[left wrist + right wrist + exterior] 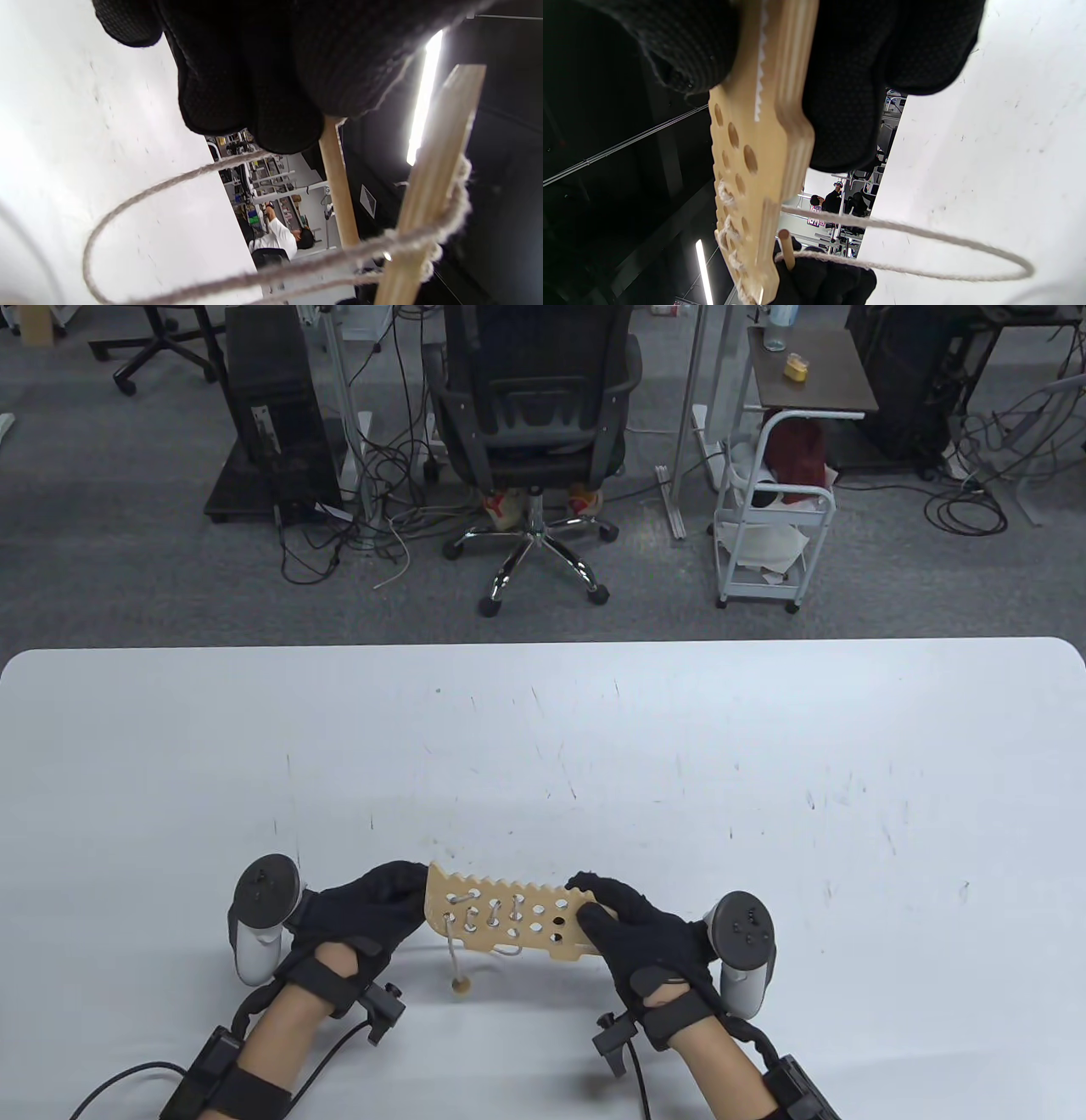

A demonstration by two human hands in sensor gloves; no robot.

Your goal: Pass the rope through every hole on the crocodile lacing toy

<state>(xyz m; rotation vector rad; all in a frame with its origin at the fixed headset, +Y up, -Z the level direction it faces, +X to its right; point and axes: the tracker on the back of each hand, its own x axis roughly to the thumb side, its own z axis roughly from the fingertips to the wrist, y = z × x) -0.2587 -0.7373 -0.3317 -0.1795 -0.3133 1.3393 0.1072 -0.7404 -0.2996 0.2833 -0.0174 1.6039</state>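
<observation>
Both hands (373,912) (632,933) hold the half-laced crocodile board (505,920) up

Crocodile lacing toy (509,923): flat pale wooden board, serrated far edge, rows of round holes; was held above counter, long axis left-right. Rope (456,957): grey-beige cord laced through left-end holes; wooden-tipped end hung below board.

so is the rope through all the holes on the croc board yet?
No. In the table view the rope laces only the holes near the left hand; holes at the crocodile board's right end are bare.
</observation>
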